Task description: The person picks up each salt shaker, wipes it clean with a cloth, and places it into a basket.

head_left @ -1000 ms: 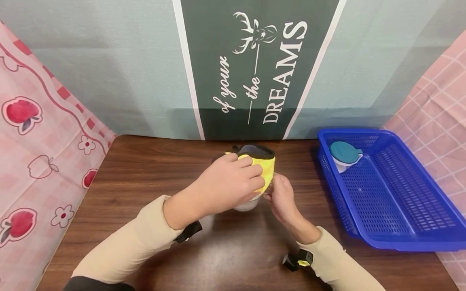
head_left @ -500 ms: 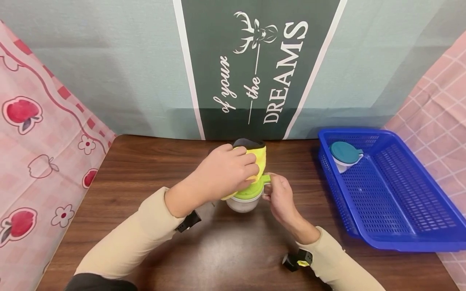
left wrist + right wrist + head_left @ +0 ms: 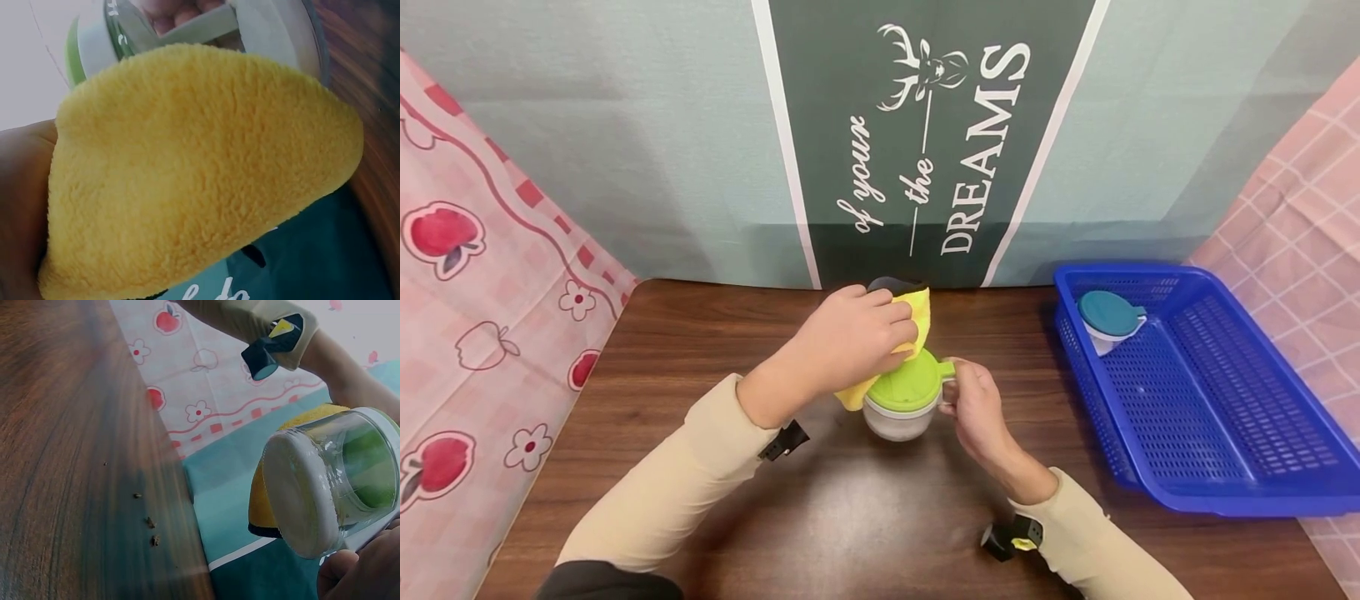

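Observation:
My left hand [image 3: 853, 343] holds a folded yellow cloth [image 3: 921, 321] with dark edging against the far left side of a small clear jar [image 3: 898, 423]. The jar has a green lid [image 3: 907, 385] and a side handle, which the fingers of my right hand [image 3: 981, 410] grip. In the left wrist view the fluffy cloth [image 3: 206, 169] covers most of the frame and hides much of the jar behind it. Seen from the right wrist, the jar [image 3: 300, 494] shows its whitish base, with the cloth [image 3: 262, 500] behind it.
To the right stands a blue perforated basket [image 3: 1093, 408]; a similar jar with a teal lid [image 3: 1108, 313] sits in its far left corner. Small brown bits [image 3: 151, 522] lie on the wooden table [image 3: 69, 487]. A printed curtain [image 3: 700, 150] hangs along the back edge.
My left hand has slid the cloth leftward off the top of the jar, uncovering the green lid. My right hand keeps its grip on the handle in nearly the same place.

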Demonstrator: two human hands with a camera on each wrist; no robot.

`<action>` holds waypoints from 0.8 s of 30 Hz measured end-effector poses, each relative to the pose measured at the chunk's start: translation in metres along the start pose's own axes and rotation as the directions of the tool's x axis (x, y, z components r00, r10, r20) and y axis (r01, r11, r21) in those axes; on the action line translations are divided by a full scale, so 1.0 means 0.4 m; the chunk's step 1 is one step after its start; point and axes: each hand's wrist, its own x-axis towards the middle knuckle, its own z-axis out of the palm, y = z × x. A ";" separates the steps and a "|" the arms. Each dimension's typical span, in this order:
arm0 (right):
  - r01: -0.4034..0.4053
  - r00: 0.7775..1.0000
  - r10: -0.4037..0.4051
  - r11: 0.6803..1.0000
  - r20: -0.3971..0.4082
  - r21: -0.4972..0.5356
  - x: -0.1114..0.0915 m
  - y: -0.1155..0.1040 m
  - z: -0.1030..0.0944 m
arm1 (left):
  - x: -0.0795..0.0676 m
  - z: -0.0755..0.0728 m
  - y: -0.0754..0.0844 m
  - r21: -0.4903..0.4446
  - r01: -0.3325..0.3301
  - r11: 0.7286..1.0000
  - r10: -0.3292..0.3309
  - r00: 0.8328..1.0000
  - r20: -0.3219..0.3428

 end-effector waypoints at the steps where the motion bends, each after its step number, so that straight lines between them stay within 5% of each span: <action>1: -0.003 1.000 0.003 1.000 -0.006 -0.004 -0.001 0.000 0.000 | 0.000 0.003 -0.003 0.001 0.000 1.000 0.000 1.000 0.000; 14: -0.078 0.994 0.077 0.997 -0.077 -0.017 0.000 -0.019 -0.003 | -0.029 0.073 -0.088 -0.083 0.136 0.987 -0.131 0.990 0.059; 24: -0.082 0.994 0.081 0.997 -0.077 -0.010 0.002 -0.015 -0.009 | -0.033 0.059 -0.100 -0.085 0.153 0.985 -0.152 0.988 0.019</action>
